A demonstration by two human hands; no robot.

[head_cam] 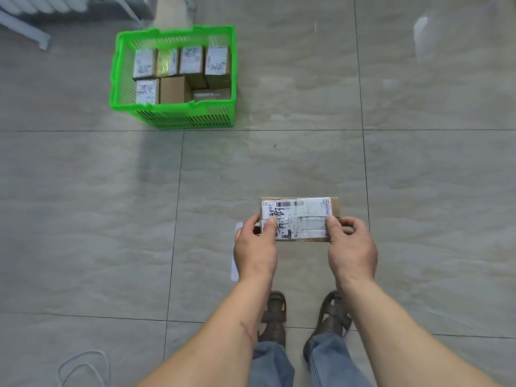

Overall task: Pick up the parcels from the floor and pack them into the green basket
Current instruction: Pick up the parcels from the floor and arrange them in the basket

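The left hand [255,248] and the right hand [350,251] clamped one labelled parcel [298,219] between them — each grip on one short end, thumbs on top, probably to keep it level; it was above the floor [97,205], before the feet; the green basket [173,114] stood at ten o'clock, well apart, its parcels packed upright in rows, probably to save room.

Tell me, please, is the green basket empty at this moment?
No, the green basket already holds several parcels standing side by side.
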